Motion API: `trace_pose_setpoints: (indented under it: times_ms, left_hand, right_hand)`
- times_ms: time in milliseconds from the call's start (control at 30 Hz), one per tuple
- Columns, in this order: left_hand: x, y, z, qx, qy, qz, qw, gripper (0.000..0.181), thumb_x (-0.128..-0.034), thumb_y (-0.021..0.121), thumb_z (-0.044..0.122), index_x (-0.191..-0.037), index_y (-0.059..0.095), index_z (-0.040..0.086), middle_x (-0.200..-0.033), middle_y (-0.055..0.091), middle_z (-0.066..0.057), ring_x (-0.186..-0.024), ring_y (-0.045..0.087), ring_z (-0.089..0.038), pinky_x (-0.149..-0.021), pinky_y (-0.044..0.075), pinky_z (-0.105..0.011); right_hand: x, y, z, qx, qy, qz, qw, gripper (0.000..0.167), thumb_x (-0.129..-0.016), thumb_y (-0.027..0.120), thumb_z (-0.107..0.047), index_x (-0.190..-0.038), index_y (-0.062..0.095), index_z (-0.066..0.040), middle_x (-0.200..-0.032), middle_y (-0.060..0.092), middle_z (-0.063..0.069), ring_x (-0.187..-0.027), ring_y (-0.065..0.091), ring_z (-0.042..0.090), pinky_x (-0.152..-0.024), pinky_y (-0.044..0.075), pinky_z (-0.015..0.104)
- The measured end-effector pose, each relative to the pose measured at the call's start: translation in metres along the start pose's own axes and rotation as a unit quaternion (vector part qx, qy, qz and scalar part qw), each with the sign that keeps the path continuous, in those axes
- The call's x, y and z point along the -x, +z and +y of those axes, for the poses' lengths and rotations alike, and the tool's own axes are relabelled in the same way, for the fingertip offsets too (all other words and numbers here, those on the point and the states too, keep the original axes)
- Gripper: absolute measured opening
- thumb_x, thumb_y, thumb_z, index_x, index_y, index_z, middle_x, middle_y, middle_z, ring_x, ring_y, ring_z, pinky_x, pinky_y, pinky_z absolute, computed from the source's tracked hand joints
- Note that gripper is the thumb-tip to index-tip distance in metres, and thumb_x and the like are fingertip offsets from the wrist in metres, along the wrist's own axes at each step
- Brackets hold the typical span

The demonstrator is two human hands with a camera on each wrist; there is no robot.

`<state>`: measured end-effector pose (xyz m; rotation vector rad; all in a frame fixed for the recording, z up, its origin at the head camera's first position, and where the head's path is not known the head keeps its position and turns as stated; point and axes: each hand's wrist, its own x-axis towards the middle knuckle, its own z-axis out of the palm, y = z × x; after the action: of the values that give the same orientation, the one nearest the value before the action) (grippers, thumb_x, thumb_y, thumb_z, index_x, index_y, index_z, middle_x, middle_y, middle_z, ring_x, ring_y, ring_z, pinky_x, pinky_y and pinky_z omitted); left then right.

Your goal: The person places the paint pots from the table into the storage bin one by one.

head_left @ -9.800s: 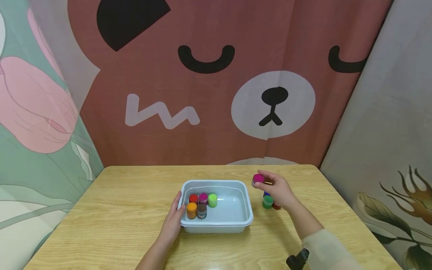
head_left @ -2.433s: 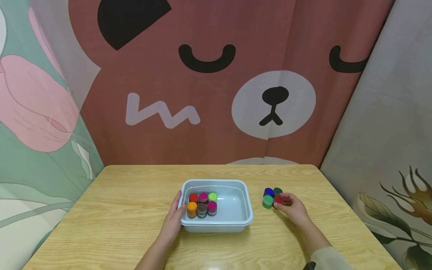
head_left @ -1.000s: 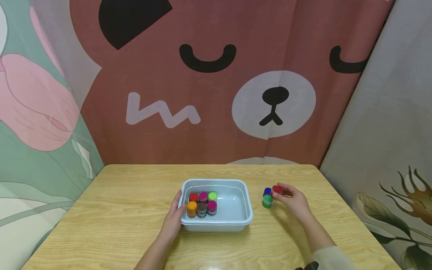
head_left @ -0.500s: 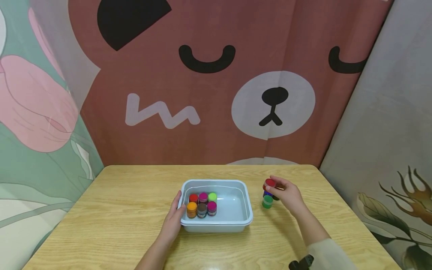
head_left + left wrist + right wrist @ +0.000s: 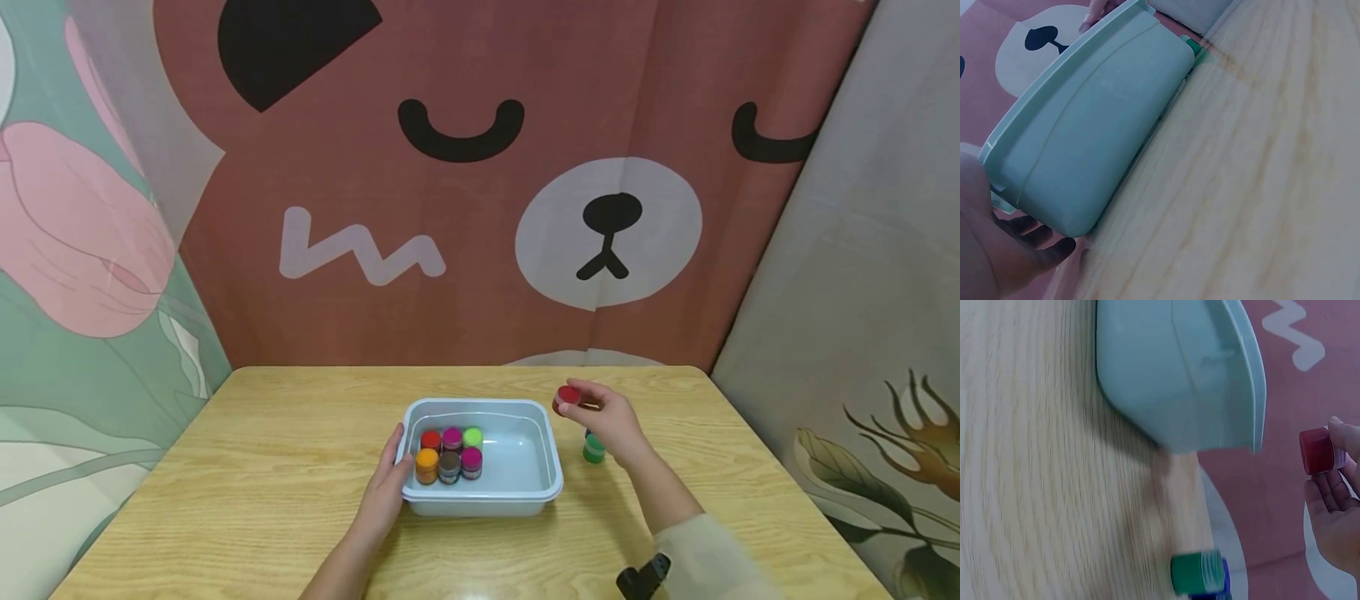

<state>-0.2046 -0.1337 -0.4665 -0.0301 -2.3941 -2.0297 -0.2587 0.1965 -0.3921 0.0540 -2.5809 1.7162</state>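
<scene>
My right hand (image 5: 613,423) pinches a small red-lidded paint jar (image 5: 567,399) in the air, just beyond the right rim of a pale blue plastic basin (image 5: 517,493). In the right wrist view the same red jar (image 5: 1317,451) sits between thumb and fingertips. My left hand (image 5: 382,492) grips the basin's left end, thumb over the rim. Inside the basin, two rows of jars stand at the left: red (image 5: 431,441), magenta (image 5: 452,440) and lime (image 5: 472,442) behind; orange (image 5: 426,467), brown (image 5: 449,468) and another magenta jar (image 5: 471,462) in front.
A green jar (image 5: 594,450) stands on the wooden table (image 5: 300,467) right of the basin. A blue jar (image 5: 1227,578) stands beside it, mostly hidden in the head view by my right hand. A printed bear curtain (image 5: 480,325) hangs behind the table.
My right hand has lifted the red jar from the group on the table and carried it left toward the basin. Earlier, a magenta jar joined the front row. My left hand stays put.
</scene>
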Motion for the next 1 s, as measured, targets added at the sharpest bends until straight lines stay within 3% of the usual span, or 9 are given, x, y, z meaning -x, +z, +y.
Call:
trace_pose_setpoints:
  times_ms: [167, 400, 667, 1000]
  left_hand:
    - [0.001, 0.000, 0.001, 0.002, 0.008, 0.001, 1.0000, 0.058, -0.1050, 0.036, 0.022, -0.158, 0.016, 0.014, -0.165, 0.012, -0.016, -0.151, 0.006, -0.042, -0.120, 0.006, -0.064]
    - [0.002, 0.000, 0.001, -0.002, 0.005, 0.002, 1.0000, 0.058, -0.1053, 0.036, 0.023, -0.158, 0.016, 0.016, -0.165, 0.012, -0.016, -0.151, 0.006, -0.042, -0.120, 0.006, -0.065]
    - [0.002, 0.001, 0.001, -0.002, 0.005, 0.003, 1.0000, 0.057, -0.1052, 0.036, 0.023, -0.158, 0.016, 0.015, -0.165, 0.012, -0.016, -0.151, 0.006, -0.042, -0.119, 0.006, -0.066]
    - [0.002, 0.000, 0.001, 0.004, 0.010, -0.002, 0.9999, 0.057, -0.1054, 0.036, 0.022, -0.158, 0.015, 0.015, -0.165, 0.011, -0.016, -0.152, 0.005, -0.042, -0.120, 0.005, -0.065]
  right_hand:
    - [0.000, 0.020, -0.008, -0.005, 0.002, -0.005, 1.0000, 0.056, -0.088, 0.074, -0.027, -0.138, 0.056, -0.010, -0.132, 0.060, 0.015, -0.121, 0.057, 0.030, -0.096, 0.056, 0.034]
    - [-0.002, 0.050, -0.015, -0.026, 0.018, 0.004, 0.9995, 0.051, -0.085, 0.077, -0.022, -0.132, 0.061, -0.010, -0.128, 0.064, 0.014, -0.118, 0.059, 0.028, -0.095, 0.057, 0.036]
    - [-0.002, 0.077, -0.021, 0.006, 0.014, -0.002, 0.9999, 0.048, -0.084, 0.078, -0.021, -0.128, 0.064, -0.009, -0.120, 0.068, 0.012, -0.111, 0.062, 0.026, -0.092, 0.058, 0.037]
    - [-0.008, 0.094, -0.022, 0.053, 0.009, -0.015, 0.9984, 0.045, -0.081, 0.080, -0.017, -0.122, 0.066, -0.004, -0.109, 0.070, 0.012, -0.100, 0.063, 0.022, -0.086, 0.058, 0.035]
